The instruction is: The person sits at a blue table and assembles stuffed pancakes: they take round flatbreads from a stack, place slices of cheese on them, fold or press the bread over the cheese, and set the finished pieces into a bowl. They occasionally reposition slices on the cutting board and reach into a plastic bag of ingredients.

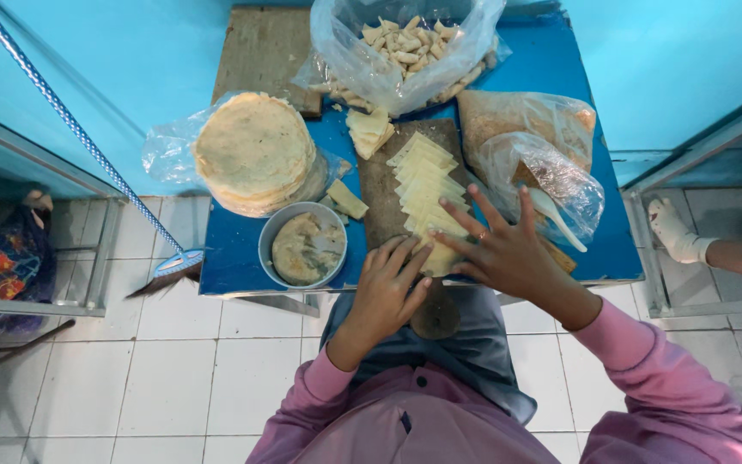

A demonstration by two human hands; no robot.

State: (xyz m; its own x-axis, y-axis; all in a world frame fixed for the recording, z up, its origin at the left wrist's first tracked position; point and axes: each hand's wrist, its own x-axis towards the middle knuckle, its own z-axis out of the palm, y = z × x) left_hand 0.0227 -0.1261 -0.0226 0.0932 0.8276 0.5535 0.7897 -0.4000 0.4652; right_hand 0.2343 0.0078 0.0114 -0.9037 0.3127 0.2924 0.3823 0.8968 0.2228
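On the near edge of the blue table (234,258), both hands rest spread on the row of pale yellow dough strips (427,185) fanned along a dark wooden board (380,185). Left hand (388,288) lies flat at the row's near end, fingers loosely open, gripping nothing; right hand (500,249) presses beside it, fingers splayed wide. Near the far edge sits a clear plastic bag of rolled pieces (405,47). Toward the right edge lie two crumpled clear bags (543,146). At the left stand a stack of round flatbreads (255,150) on plastic and a grey bowl of filling (305,247).
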